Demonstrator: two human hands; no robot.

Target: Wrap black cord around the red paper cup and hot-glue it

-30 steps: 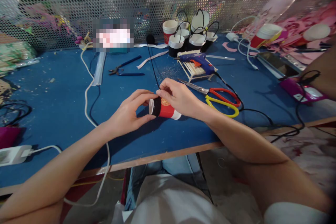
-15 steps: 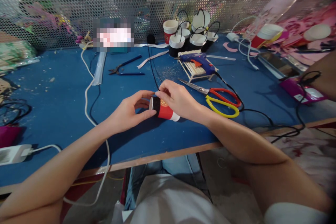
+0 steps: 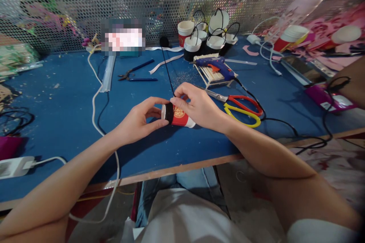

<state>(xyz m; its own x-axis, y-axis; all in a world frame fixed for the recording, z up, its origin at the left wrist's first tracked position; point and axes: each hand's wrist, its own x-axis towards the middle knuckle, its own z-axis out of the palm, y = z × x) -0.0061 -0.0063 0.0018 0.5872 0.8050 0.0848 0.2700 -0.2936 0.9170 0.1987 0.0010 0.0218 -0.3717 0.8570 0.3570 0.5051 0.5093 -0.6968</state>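
A small red paper cup (image 3: 182, 120) with a gold emblem lies on its side in front of me, its white rim toward the right. Black cord (image 3: 169, 113) is wound in a band around its left, base end. My left hand (image 3: 141, 119) grips that end between thumb and fingers. With thumb and forefinger my right hand (image 3: 196, 105) pinches the black cord (image 3: 168, 69) just above the band, and its other fingers cover part of the cup. The cord runs taut away to a black ball of cord (image 3: 164, 41) near the mesh.
Scissors (image 3: 242, 110) lie right of my hands, beyond them a glue gun (image 3: 215, 67) on a small wooden rack. Several cups with black cord handles (image 3: 216, 43) stand at the back. Pliers (image 3: 139, 71) and a white cable (image 3: 94, 110) are to the left; a phone (image 3: 296, 69) lies right.
The cup has turned in my hands, so more of its gold emblem shows. My right hand has shifted slightly up and right with the cord.
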